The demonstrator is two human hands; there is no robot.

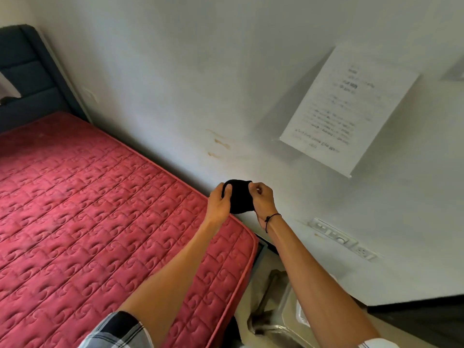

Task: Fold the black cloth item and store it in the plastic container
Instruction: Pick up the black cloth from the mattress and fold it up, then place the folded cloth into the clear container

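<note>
Broadly spread across the left: red quilted mattress [100, 209] with a swirl pattern, bare, ending at a rounded corner near the wall. Behind it, pale painted wall [175, 71], stained in 1 patch, carrying a white printed paper sheet [349, 109]. Lower right, on the floor beside the mattress corner: clear plastic container [283, 315], partly hidden by the right forearm, contents not readable. Smaller again, 2 bare hands raised in front of the wall, above the mattress corner: left hand [219, 204] clenched on the left edge of the small black cloth item [238, 197], right hand [261, 199], with a thin black cord at the wrist, pinching its upper right edge. Cloth bunched into a compact dark wad between both hands, clear of mattress and container, well above both. Probably soft, light and limp, no stiffness to hold a crease, so best taken at opposite edges, pulled flat, then doubled over and kept pinched until lowered into the container. Little risk beyond the fold springing open.
</note>
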